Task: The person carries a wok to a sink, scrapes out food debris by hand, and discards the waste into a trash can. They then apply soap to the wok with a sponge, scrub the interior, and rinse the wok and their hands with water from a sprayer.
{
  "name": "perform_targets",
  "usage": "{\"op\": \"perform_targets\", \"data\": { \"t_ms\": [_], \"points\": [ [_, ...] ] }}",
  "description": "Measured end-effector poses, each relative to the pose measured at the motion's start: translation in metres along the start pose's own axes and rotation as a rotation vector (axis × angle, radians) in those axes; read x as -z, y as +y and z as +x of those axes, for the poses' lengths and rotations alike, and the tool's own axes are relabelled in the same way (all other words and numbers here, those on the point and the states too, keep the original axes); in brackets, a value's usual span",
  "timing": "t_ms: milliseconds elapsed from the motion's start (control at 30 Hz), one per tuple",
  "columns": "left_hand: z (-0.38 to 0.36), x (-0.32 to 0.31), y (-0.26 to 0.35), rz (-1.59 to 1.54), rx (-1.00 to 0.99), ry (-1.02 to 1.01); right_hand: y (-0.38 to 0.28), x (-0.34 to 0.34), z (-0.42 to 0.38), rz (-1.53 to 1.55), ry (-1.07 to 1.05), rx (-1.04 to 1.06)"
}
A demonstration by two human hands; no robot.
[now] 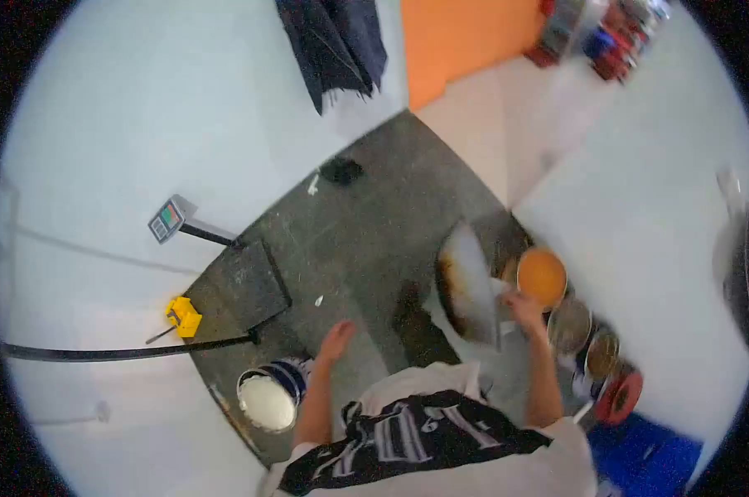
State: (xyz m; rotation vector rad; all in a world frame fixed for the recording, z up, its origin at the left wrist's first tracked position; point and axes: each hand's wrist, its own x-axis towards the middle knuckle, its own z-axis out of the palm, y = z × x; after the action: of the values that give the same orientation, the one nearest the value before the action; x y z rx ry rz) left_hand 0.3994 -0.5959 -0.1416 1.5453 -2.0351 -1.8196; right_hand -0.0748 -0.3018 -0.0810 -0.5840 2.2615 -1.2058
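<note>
Over the dark grey floor (366,224), right of centre, I see the wide, pale, brown-stained pan-shaped piece (472,298) tilted steeply near the round, orange-topped bucket (543,277). The right hand's (521,310) grip looks clamped on its right side; the left hand (338,338), open and empty, could usefully steady it.
</note>
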Motion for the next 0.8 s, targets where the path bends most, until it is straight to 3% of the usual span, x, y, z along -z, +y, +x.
{"op": "perform_targets", "data": {
  "t_ms": [67, 100, 167, 200, 233, 267, 300, 333, 367, 400, 467, 667, 733, 800],
  "points": [
    [0.005, 0.054, -0.042, -0.137, 0.131, 0.152, -0.085, -0.033, 0.085, -0.157, -0.193, -0.189],
    [0.004, 0.072, -0.064, -0.256, 0.196, 0.222, -0.117, -0.049, 0.111, -0.15, -0.223, -0.2],
    [-0.031, 0.1, -0.042, -0.135, 0.339, 0.376, -0.183, -0.069, 0.173, -0.133, -0.203, -0.1],
    [-0.038, 0.103, -0.113, 0.008, -0.047, 0.419, -0.209, -0.069, 0.192, -0.133, -0.193, -0.088],
    [-0.064, 0.105, -0.114, -0.056, 0.073, 0.409, -0.232, -0.066, 0.214, -0.098, -0.185, -0.067],
    [-0.042, 0.127, -0.075, -0.232, 0.704, 0.187, -0.256, -0.068, 0.26, -0.069, -0.173, -0.059],
    [-0.059, 0.111, -0.059, 0.15, -0.093, 0.275, -0.274, -0.064, 0.294, -0.073, -0.131, -0.064],
    [-0.051, 0.098, -0.044, 0.131, 0.109, 0.21, -0.287, -0.058, 0.328, -0.102, -0.154, -0.053],
    [-0.021, 0.096, -0.037, 0.054, 0.396, 0.138, -0.298, -0.051, 0.359, -0.127, -0.173, -0.057],
    [0.009, 0.095, -0.024, 0.031, 0.527, 0.09, -0.31, -0.045, 0.384, -0.118, -0.119, -0.099],
    [0.091, 0.097, 0.012, 0.06, 0.549, 0.003, -0.343, -0.031, 0.449, -0.239, -0.163, -0.176],
    [0.396, 0.138, 0.16, 0.255, 0.295, -0.196, -0.361, -0.016, 0.643, -0.293, -0.018, -0.145],
    [0.519, 0.163, 0.236, 0.287, 0.095, -0.213, -0.382, 0.001, 0.697, -0.337, 0.059, -0.076],
    [0.641, 0.18, 0.323, 0.256, -0.087, -0.21, -0.407, 0.049, 0.727, -0.252, 0.081, -0.169]
  ]
}}
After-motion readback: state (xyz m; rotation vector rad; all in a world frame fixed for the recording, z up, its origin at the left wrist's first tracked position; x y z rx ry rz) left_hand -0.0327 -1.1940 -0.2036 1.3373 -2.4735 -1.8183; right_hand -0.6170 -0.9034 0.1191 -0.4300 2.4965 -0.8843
